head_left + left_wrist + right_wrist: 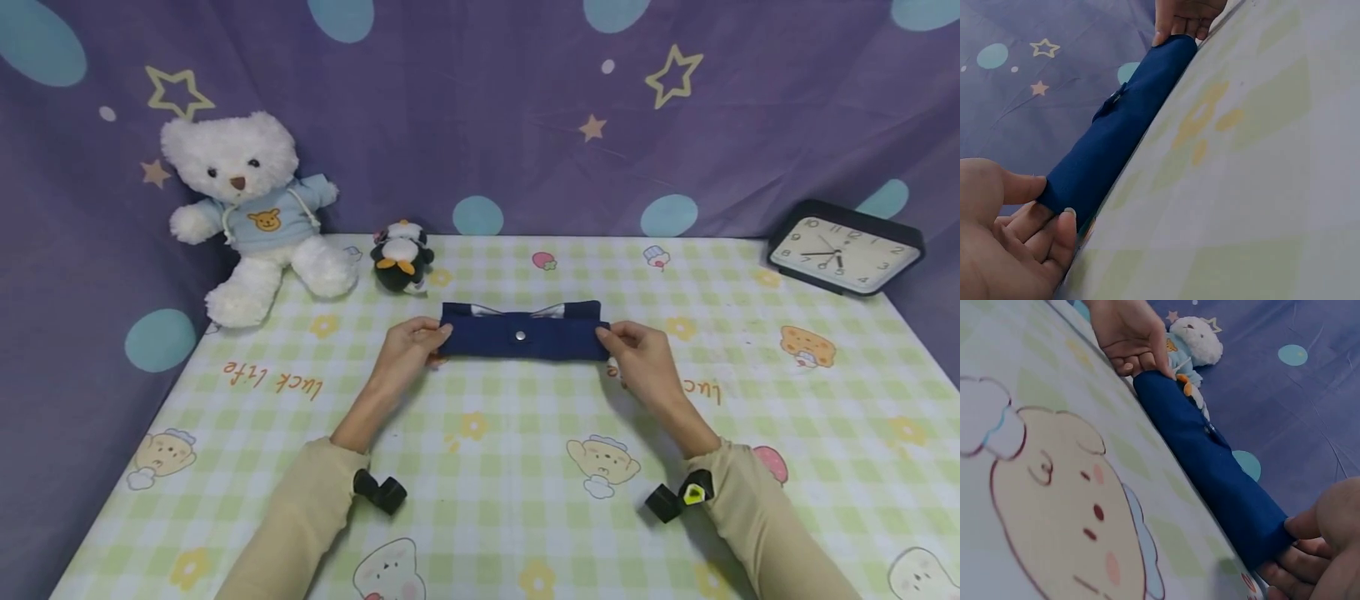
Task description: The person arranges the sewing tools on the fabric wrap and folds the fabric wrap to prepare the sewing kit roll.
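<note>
A navy blue folded cloth piece with a silver snap button lies across the middle of the checked table; its exact kind cannot be told. Behind its front flap, a pale shiny lining shows along the upper edge. My left hand pinches the left end, thumb on top and fingers beneath. At the opposite end my right hand pinches it the same way. In the left wrist view the blue cloth stretches straight between both hands. The right wrist view shows the left thumb over the far end.
A white teddy bear in a blue hoodie sits at the back left. Beside it lies a small penguin plush. A black-framed clock stands at the back right. Behind the table hangs a purple curtain.
</note>
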### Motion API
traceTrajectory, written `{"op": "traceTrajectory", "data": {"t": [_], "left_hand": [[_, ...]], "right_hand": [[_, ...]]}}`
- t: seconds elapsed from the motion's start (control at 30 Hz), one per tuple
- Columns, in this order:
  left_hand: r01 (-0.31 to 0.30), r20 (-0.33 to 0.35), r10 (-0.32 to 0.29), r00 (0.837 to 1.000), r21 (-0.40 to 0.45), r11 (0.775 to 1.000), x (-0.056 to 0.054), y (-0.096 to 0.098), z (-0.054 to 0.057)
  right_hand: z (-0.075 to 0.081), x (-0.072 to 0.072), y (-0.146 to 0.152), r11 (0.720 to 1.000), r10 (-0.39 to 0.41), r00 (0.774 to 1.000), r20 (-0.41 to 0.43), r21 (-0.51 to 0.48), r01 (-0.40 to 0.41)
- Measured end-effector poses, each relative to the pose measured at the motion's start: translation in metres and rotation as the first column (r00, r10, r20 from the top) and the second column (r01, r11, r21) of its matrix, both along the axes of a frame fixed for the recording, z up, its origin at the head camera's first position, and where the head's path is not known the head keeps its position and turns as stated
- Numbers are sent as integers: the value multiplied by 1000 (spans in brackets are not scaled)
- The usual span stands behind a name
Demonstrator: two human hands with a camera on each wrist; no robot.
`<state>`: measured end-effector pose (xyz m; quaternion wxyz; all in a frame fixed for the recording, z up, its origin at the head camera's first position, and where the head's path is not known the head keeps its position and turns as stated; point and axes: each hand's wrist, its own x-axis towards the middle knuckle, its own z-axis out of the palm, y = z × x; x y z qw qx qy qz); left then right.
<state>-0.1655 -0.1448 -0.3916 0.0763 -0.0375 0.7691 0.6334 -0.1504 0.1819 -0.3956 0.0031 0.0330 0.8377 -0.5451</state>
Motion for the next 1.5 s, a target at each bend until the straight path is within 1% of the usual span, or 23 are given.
{"op": "traceTrajectory", "data": {"t": [0.07, 0.17, 0.27, 0.33, 0.47, 0.57, 0.63, 0.7, 0.83, 0.93, 1.07, 1.13, 1.23, 1.33, 1.4, 1.5], "left_hand": [[1, 11, -1, 1000, -1, 1000, -2, -1, 0], [10, 35, -10, 999, 21, 1000, -5, -2, 1], [25, 58, -27, 998, 35, 999, -7, -4, 2], [36, 73, -39, 997, 37, 999, -8, -5, 2], [70, 96, -73, 993, 30, 997, -10, -7, 3], [81, 106, -86, 991, 53, 995, -12, -7, 4], [74, 107, -82, 991, 78, 994, -13, -8, 3], [52, 106, -64, 992, 114, 992, -12, -8, 3], [14, 72, -25, 997, 151, 988, -8, -8, 4], [-14, 41, 9, 999, 121, 993, -5, -6, 5], [-18, 44, 14, 999, 77, 997, -4, -4, 7], [-4, 62, 0, 998, 75, 997, -5, -5, 7], [19, 84, -25, 996, 72, 997, -5, -7, 9], [57, 77, -60, 995, 45, 997, -5, -10, 9], [80, 67, -81, 994, 29, 996, -6, -11, 8], [102, 55, -102, 993, 8, 995, -7, -12, 7]], "right_hand": [[0, 0, 0, 1000, 10, 1000, -9, 6, -10], [-1, 0, 2, 999, 29, 999, -17, 28, -29], [-2, 0, 4, 998, 48, 999, -9, 37, -47], [-2, -1, 5, 998, 62, 998, 6, 23, -62], [0, -2, 7, 996, 84, 996, 43, -40, -82], [-1, -4, 8, 993, 90, 995, 49, -83, -85], [-1, -4, 10, 992, 91, 995, 45, -95, -87], [-2, -3, 12, 993, 96, 995, 41, -73, -92], [-1, 2, 18, 994, 110, 992, 65, -33, -108], [0, 3, 19, 989, 141, 988, 68, -44, -139], [-2, 3, 20, 986, 158, 987, 30, -56, -157], [-3, 2, 20, 986, 159, 987, 3, -48, -159], [-5, 1, 19, 985, 170, 984, -50, -6, -171], [-6, -1, 17, 983, 183, 978, -95, 23, -182], [-6, -1, 15, 982, 187, 977, -105, 24, -185], [-6, -1, 14, 982, 189, 977, -99, 19, -188]]}}
